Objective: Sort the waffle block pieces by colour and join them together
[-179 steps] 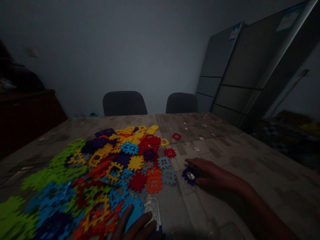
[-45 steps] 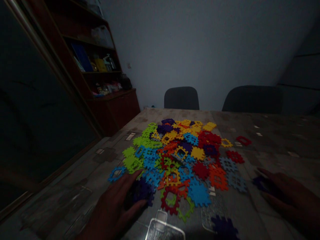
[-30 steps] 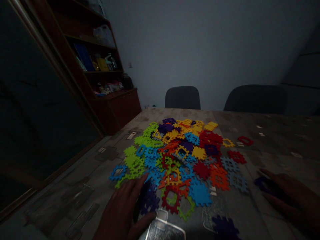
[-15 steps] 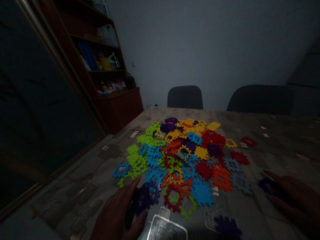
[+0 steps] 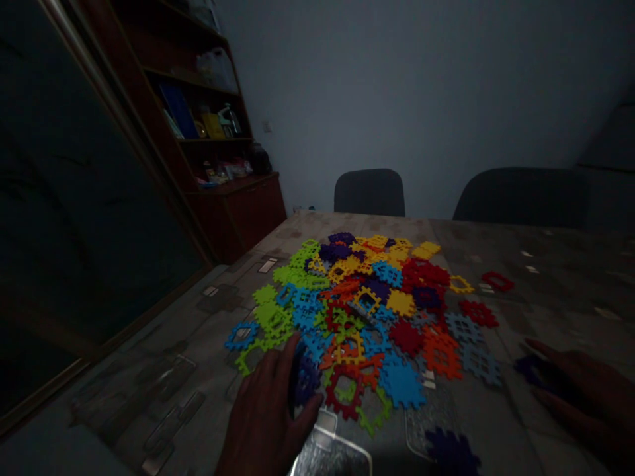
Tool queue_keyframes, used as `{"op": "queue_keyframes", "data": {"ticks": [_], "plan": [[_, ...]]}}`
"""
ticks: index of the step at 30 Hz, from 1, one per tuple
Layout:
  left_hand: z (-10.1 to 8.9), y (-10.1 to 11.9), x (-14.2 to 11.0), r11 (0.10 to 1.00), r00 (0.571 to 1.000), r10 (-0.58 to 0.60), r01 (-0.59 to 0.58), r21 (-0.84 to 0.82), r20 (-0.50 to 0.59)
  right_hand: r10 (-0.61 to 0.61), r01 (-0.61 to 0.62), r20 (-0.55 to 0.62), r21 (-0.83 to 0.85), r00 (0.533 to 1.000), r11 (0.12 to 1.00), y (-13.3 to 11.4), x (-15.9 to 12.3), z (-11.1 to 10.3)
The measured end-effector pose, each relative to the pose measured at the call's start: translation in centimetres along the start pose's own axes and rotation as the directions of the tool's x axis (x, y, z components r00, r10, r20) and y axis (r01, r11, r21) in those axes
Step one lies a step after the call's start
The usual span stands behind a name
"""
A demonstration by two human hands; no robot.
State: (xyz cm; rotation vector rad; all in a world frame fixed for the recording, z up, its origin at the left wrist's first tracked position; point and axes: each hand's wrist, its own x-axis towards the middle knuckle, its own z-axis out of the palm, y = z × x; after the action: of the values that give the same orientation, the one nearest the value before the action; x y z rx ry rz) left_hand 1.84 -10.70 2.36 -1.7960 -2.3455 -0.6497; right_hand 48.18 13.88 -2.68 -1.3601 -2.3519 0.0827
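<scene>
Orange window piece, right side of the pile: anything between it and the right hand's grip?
Yes: straight across, the purple frame at the right hand's grip comes first, then a grey window piece just right of the orange window piece.

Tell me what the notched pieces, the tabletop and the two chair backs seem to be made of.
Notched pieces: probably plastic, smooth and solidly coloured, with evenly moulded teeth.
Tabletop: perhaps a vinyl or coated cloth cover, since its pattern glints in places.
Chair backs: dark and matte, maybe fabric; too dim to be sure.
</scene>
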Motion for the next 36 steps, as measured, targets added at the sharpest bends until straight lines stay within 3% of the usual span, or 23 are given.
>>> {"op": "queue_keyframes", "data": {"ticks": [4,9,14,18,23,29,31,33,36], "plan": [[-0.5,-0.1,0.1,0.999,1.000,0.028,-0.029,0.036,0.004,0.025,-0.032,0.113,0.058,0.993,0.998,0.2,-0.1,-0.2],[-0.8,-1.1,0.2,0.998,0.999,0.046,-0.047,0.039,0.019,0.057,-0.062,0.172,0.028,0.983,0.998,-3.5,0.3,-2.7],[-1.9,-0.7,0.2,0.996,0.998,0.054,-0.050,-0.080,0.039,0.063,-0.061,0.213,-0.015,0.975,0.998,-5.9,0.7,-4.0],[-2.7,2.3,0.6,0.970,0.982,0.178,-0.165,-0.178,0.058,0.062,-0.061,0.212,-0.011,0.975,0.998,-6.1,0.7,-4.2],[-2.4,6.9,1.8,0.874,0.908,0.407,-0.354,-0.333,0.102,0.114,-0.108,0.254,-0.039,0.961,0.993,-6.3,0.7,-4.4],[-0.5,9.8,4.5,0.810,0.803,0.533,-0.394,-0.434,0.267,0.213,-0.207,0.302,-0.052,0.929,0.977,-6.9,0.8,-5.4],[0.5,11.0,5.6,0.800,0.785,0.546,-0.386,-0.459,0.292,0.221,-0.227,0.321,-0.018,0.921,0.974,-6.8,0.8,-5.8],[1.3,12.7,6.7,0.794,0.776,0.552,-0.377,-0.477,0.305,0.229,-0.249,0.331,0.020,0.916,0.968,-6.6,0.7,-6.1],[2.2,15.8,7.9,0.753,0.713,0.613,-0.397,-0.525,0.340,0.244,-0.271,0.346,0.031,0.906,0.962,-6.5,0.6,-6.2]]}}
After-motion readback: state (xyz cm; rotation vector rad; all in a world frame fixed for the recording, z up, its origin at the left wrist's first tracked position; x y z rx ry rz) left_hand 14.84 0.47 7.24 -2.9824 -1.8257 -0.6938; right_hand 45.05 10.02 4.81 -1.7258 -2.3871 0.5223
